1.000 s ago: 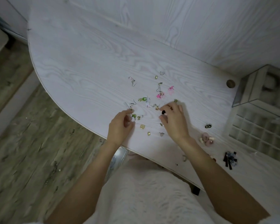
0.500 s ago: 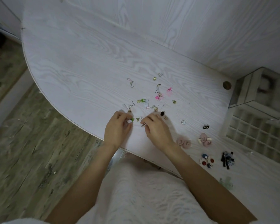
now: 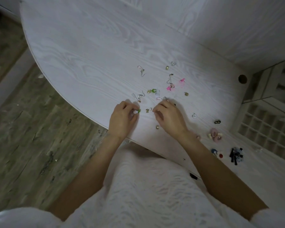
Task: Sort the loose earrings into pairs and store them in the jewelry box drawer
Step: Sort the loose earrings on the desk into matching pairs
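Several loose earrings lie scattered on the white wood-grain table (image 3: 89, 51), among them a pink pair (image 3: 170, 87), a green ring earring (image 3: 153, 91) and a hooked clear one (image 3: 141, 69). My left hand (image 3: 123, 119) pinches a small green earring (image 3: 138, 111) at its fingertips, low over the table. My right hand (image 3: 169, 117) is close beside it with curled fingers that seem to pinch a tiny earring, mostly hidden. A small gold bow earring (image 3: 147, 110) lies between the hands. The jewelry box drawer (image 3: 266, 129), with grid compartments, stands open at the right.
The glass jewelry box (image 3: 270, 86) stands behind the drawer. Near the drawer lie pink rose earrings (image 3: 214, 134), a black oval one (image 3: 217, 122), blue and red studs (image 3: 216, 153) and black tassels (image 3: 236, 155). The table's curved edge drops to the wooden floor (image 3: 31, 137) on the left.
My right hand has come down and left from the cluster's upper part toward my left hand, and seems to have picked up a small gold piece. The left hand stays on the green earring.
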`<state>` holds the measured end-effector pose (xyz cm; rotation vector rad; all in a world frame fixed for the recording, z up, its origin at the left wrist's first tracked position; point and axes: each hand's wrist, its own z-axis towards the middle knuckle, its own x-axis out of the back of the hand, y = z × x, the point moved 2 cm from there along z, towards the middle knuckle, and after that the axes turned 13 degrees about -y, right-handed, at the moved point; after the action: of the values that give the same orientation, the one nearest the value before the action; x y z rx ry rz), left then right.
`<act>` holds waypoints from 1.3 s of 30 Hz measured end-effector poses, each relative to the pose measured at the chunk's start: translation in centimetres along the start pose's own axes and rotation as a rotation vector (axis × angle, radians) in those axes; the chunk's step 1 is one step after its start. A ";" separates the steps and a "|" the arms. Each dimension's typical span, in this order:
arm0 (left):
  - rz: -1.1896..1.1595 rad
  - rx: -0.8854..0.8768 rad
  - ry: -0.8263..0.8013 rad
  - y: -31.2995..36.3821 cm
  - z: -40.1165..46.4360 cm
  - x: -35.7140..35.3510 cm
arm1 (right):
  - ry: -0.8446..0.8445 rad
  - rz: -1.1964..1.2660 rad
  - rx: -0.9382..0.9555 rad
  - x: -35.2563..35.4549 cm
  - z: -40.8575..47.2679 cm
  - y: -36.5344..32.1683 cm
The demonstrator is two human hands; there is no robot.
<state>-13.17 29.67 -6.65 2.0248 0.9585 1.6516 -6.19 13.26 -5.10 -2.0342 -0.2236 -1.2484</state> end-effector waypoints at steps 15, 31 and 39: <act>-0.075 0.026 0.002 0.5 -0.4 0.8 | 0.096 -0.113 -0.195 2.9 6.1 -0.3; -0.480 -0.151 -0.155 8.9 1.7 -1.9 | 0.437 0.678 -0.465 5.2 -5.7 5.4; -0.177 -0.306 -0.360 16.8 7.8 -9.4 | 0.344 0.363 -0.596 7.1 -6.5 12.7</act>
<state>-1.84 12.32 -4.43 1.8801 0.6864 1.2025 -0.93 -1.71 -3.74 -2.1466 0.7282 -1.5104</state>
